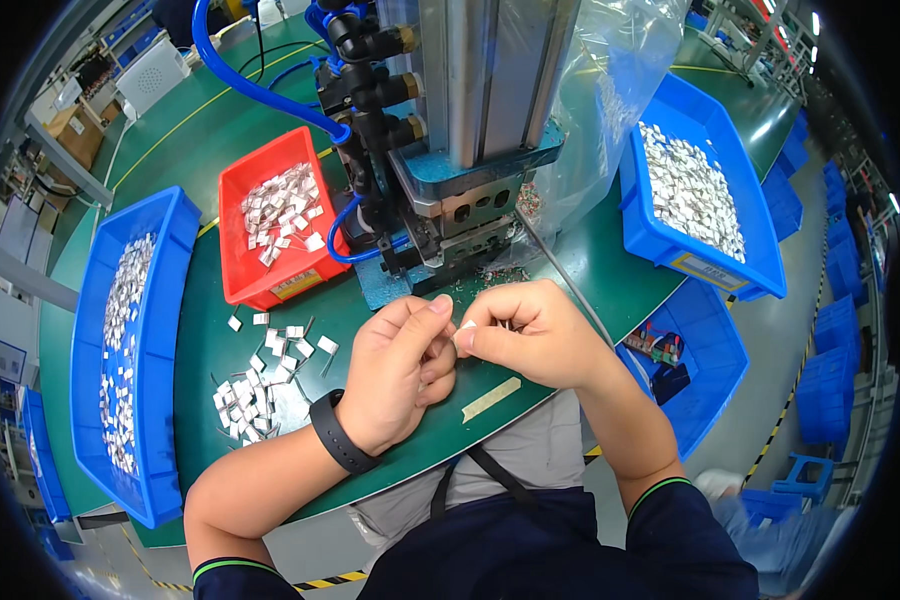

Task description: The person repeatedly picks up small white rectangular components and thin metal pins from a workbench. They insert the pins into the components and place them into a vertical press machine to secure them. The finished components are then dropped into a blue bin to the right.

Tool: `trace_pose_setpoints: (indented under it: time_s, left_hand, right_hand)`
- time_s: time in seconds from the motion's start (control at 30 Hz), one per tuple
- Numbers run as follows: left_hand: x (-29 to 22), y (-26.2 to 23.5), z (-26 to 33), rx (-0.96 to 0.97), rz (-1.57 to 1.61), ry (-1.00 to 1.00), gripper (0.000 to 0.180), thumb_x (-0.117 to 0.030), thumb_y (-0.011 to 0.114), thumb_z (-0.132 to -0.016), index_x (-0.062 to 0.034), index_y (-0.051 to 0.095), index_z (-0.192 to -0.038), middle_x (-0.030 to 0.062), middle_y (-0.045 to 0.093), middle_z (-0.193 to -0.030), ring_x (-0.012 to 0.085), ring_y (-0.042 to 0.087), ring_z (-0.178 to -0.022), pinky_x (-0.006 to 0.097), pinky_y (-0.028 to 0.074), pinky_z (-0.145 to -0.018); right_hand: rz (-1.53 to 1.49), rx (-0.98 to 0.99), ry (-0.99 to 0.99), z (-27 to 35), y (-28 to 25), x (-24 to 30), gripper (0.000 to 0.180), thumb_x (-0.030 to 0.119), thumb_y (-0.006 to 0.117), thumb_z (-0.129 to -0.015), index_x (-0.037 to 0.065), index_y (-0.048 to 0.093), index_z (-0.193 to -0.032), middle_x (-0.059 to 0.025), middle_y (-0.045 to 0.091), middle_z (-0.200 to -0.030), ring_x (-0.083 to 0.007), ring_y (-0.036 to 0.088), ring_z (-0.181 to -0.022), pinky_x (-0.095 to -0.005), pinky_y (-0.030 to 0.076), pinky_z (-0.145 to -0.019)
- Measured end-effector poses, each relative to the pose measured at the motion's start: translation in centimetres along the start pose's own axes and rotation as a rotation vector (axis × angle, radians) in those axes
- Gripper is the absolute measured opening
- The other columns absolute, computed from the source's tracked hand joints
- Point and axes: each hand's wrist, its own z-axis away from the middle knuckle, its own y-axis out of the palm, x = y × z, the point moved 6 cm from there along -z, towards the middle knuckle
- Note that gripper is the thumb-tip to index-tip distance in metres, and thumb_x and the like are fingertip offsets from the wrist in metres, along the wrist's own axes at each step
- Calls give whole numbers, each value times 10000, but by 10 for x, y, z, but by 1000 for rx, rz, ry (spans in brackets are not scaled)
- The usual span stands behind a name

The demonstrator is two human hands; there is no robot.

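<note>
My left hand (402,365), with a black band on the wrist, is closed, thumb pressed against the curled index finger. Whatever it holds, if anything, is hidden. Close beside it, my right hand (532,335) pinches a small white connector (467,326) between thumb and forefinger; the fingertips of both hands nearly meet. Both hands are over the green table, just in front of a press machine (470,205) with metal tooling. Left of my left hand lies a loose pile of small white connectors (245,402) with short dark leads.
A red bin (235,215) of white pieces stands left of the machine. Long blue bins (160,400) flank the table; the right one (660,215) is heaped with white parts. Blue air hoses (210,50), a thin metal rod (567,275) and clear plastic sheeting (610,90) surround the press.
</note>
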Motion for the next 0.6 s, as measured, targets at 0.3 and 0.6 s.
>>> trace_pose_setpoints:
  time_s: [0.3, 0.6]
  left_hand:
    - [-1, -1, -2, -7, 78, -33, 275, -273, 445, -975, -40, 535, -860, 28, 431, -669, 102, 348, -486, 228, 243, -371]
    - [-1, 1, -2, 13, 60, -32, 257, -257, 456, -968, -36, 530, -861, 32, 436, -670, 102, 351, -489, 227, 246, -372]
  right_hand:
    - [-424, -324, 184, -4, -28, -3, 199, 147, 647, -857, -4, 638, -727, 15, 501, -550, -19, 371, -420, -199, 237, -377]
    - [-494, -384, 173, -14, -33, -7, 207, 128, 641, -848, -51, 613, -750, -3, 492, -549, -31, 349, -377, -209, 212, -341]
